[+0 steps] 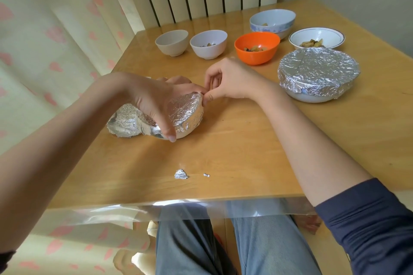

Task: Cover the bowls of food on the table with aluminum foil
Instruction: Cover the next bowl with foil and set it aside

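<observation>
Wooden table (245, 140) under a clear plastic sheet, a curtain with pink hearts on the left. On the right side, a big bowl (317, 76) already wrapped over its top with foil, only the white base showing. Near the middle-left, a smaller bowl (178, 116) covered with aluminum foil (185, 107), loose crumpled extra foil hanging to its left side. Left hand (152, 100) curled over the top of this bowl, fingers on the far rim and thumb pressed against the foil on the near side. Right hand (225, 80) at the right edge of the same bowl, thumb and forefinger pinching the foil at the rim. Along the far side, uncovered bowls in a row: a beige bowl (172, 42), a white bowl (209, 43), an orange bowl (257, 47) with food, a blue-patterned bowl (272, 21), a rimmed bowl (316, 38) with food. Near the front edge, two small foil scraps (181, 174), lying apart from the bowls.
</observation>
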Available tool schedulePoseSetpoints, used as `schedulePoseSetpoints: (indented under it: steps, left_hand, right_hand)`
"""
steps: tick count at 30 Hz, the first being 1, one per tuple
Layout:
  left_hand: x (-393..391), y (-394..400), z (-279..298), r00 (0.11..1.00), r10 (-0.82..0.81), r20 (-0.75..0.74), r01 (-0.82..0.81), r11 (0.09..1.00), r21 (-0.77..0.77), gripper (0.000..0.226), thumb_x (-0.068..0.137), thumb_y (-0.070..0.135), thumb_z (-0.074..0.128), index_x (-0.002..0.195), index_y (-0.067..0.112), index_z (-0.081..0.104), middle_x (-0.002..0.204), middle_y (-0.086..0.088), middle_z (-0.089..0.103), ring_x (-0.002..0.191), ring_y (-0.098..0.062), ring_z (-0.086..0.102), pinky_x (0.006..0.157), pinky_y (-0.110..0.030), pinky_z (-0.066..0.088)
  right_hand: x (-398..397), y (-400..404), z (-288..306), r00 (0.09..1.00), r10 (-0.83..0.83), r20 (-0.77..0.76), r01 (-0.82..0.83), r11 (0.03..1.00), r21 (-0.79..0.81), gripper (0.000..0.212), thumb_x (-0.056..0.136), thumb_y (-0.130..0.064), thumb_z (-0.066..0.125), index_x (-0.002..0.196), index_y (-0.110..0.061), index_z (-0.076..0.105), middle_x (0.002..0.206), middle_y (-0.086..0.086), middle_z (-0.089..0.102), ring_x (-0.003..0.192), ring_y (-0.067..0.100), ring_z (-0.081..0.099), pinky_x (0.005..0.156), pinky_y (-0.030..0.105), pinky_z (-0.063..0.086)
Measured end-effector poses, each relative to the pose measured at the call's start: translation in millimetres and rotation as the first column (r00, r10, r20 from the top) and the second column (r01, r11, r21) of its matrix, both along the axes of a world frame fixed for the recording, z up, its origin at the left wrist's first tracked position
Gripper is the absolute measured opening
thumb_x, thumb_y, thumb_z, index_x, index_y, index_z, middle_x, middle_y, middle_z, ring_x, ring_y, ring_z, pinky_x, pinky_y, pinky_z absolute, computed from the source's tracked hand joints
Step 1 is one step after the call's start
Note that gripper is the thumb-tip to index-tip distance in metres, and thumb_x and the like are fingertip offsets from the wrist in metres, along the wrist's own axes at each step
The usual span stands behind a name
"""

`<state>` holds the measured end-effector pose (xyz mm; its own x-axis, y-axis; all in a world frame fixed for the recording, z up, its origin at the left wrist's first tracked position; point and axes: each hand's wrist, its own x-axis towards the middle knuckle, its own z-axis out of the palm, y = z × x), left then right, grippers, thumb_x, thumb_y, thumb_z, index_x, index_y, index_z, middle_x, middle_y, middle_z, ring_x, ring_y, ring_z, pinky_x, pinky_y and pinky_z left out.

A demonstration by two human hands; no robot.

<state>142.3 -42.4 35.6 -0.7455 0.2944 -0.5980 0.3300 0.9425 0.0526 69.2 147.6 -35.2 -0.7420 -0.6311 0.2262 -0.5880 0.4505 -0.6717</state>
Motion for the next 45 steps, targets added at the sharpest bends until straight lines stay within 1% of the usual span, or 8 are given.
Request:
schedulePoseSetpoints:
  steps: [10, 14, 20, 24, 31, 35, 40, 45]
  left_hand:
    - [-20, -30, -22, 0.995, -0.006, -0.100, 0.016, 0.995, 0.101, 0.140, 0.032, 0.065, 0.084, 0.149, 0.054, 0.008, 0.159, 0.019, 0.007, 0.143, -0.001, 0.011, 0.108, -0.026, 0.018]
    - [-30, -45, -31, 0.989, -0.036, -0.140, 0.050, 0.994, 0.098, 0.139, 0.036, 0.068, 0.089, 0.145, 0.062, 0.004, 0.158, 0.023, 0.006, 0.145, -0.004, 0.012, 0.116, -0.041, 0.025]
    - [-30, -53, -33, 0.985, -0.059, -0.164, 0.082, 0.987, 0.138, 0.136, 0.039, 0.064, 0.091, 0.145, 0.061, 0.005, 0.157, 0.025, 0.007, 0.145, -0.002, 0.012, 0.116, -0.042, 0.026]
    - [-31, -57, -34, 0.984, -0.052, -0.173, 0.077, 0.987, 0.144, 0.136, 0.040, 0.061, 0.092, 0.146, 0.060, 0.006, 0.157, 0.025, 0.008, 0.145, -0.001, 0.013, 0.117, -0.046, 0.027]
    - [-21, -51, -30, 0.983, -0.054, -0.177, 0.081, 0.985, 0.153, 0.136, 0.038, 0.064, 0.089, 0.147, 0.058, 0.006, 0.158, 0.021, 0.009, 0.146, -0.004, 0.013, 0.117, -0.046, 0.026]
    - [-10, -44, -22, 0.985, -0.045, -0.165, 0.074, 0.981, 0.177, 0.133, 0.038, 0.062, 0.085, 0.147, 0.055, 0.010, 0.157, 0.020, 0.011, 0.144, -0.004, 0.016, 0.117, -0.044, 0.026]
    - [9, -21, -6, 0.999, -0.021, -0.042, 0.029, 0.981, 0.192, 0.101, 0.045, 0.044, 0.083, 0.125, 0.062, 0.025, 0.136, 0.030, 0.019, 0.132, -0.016, 0.023, 0.106, -0.043, 0.035]
    - [3, 2, -5, 0.994, 0.066, -0.087, -0.066, 0.998, 0.007, 0.102, 0.061, 0.047, 0.086, 0.130, 0.066, 0.013, 0.138, 0.024, 0.015, 0.132, -0.023, 0.022, 0.104, -0.045, 0.034]
  right_hand:
    - [5, -4, 2, 0.936, -0.130, -0.328, 0.170, 0.981, 0.097, 0.050, 0.059, -0.065, 0.073, 0.071, -0.017, 0.067, 0.059, -0.012, 0.055, 0.066, 0.012, 0.054, 0.056, 0.028, 0.037]
    - [-3, -12, -8, 0.964, -0.108, -0.241, 0.132, 0.988, 0.086, 0.051, 0.064, -0.064, 0.072, 0.065, -0.014, 0.064, 0.053, -0.008, 0.053, 0.054, 0.008, 0.045, 0.050, 0.027, 0.031]
    - [-3, -20, -23, 0.975, 0.076, 0.208, -0.062, 0.995, -0.074, 0.048, 0.068, -0.067, 0.064, 0.056, -0.020, 0.062, 0.052, -0.010, 0.059, 0.051, 0.003, 0.049, 0.055, 0.022, 0.038]
    - [-1, -18, -21, 0.890, 0.247, 0.383, -0.189, 0.965, -0.182, 0.024, 0.091, -0.035, 0.058, 0.089, -0.012, 0.065, 0.076, -0.010, 0.064, 0.064, -0.003, 0.058, 0.063, 0.016, 0.044]
    - [11, -21, -20, 0.838, 0.304, 0.453, -0.214, 0.947, -0.240, 0.052, 0.073, -0.067, 0.055, 0.093, -0.019, 0.058, 0.081, -0.006, 0.060, 0.069, 0.000, 0.059, 0.062, 0.012, 0.043]
    - [13, -25, -23, 0.820, 0.330, 0.468, -0.211, 0.934, -0.289, 0.033, 0.094, -0.040, 0.051, 0.106, -0.010, 0.056, 0.088, 0.002, 0.059, 0.071, 0.007, 0.060, 0.063, 0.016, 0.047]
    - [17, -22, -18, 0.785, 0.374, 0.494, -0.268, 0.924, -0.274, 0.059, 0.065, -0.063, 0.057, 0.098, -0.015, 0.056, 0.087, 0.000, 0.062, 0.069, 0.004, 0.062, 0.066, 0.015, 0.047]
    - [11, 3, -12, 0.872, 0.143, 0.469, -0.075, 0.984, -0.161, 0.024, 0.084, -0.039, 0.066, 0.091, -0.018, 0.058, 0.083, -0.003, 0.066, 0.068, 0.006, 0.061, 0.065, 0.018, 0.046]
